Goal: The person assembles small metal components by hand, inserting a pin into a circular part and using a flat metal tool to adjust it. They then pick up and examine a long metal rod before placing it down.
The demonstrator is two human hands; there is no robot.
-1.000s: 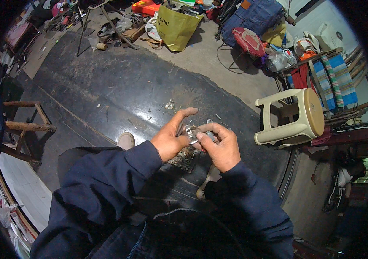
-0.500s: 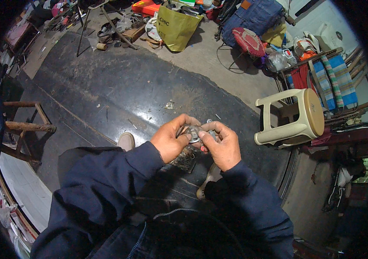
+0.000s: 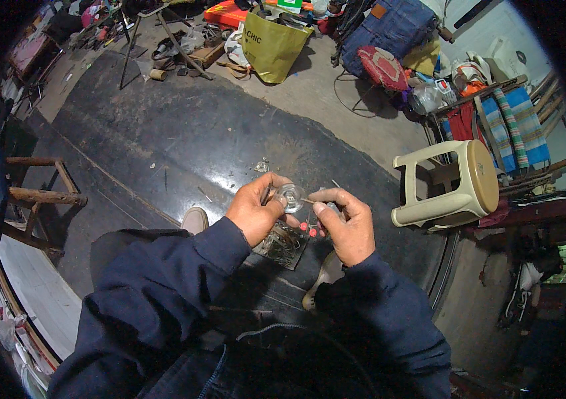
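My left hand (image 3: 256,208) is closed, pinching a small round piece of clear plastic (image 3: 291,197) between thumb and fingers. A dark slim piece (image 3: 266,195) shows between the fingers of the same hand. My right hand (image 3: 344,223) is closed too, with a thin light-coloured stick (image 3: 309,201) in its thumb-and-finger grip, its end at the edge of the clear piece. Two small red-pink bits (image 3: 308,229) show under the right fingers; I cannot tell what they are. Something pale and partly hidden sits inside the right palm.
Below my hands a dark flat block with thin wires or bristles (image 3: 281,247) lies between my shoes. A cream plastic stool (image 3: 449,183) lies on its side at right, a wooden stool (image 3: 43,195) stands at left. Beyond are a yellow bag (image 3: 275,46) and clutter.
My hands have moved slightly apart. The round clear piece now faces up more plainly in my left hand, and the stick in my right hand has come into view.
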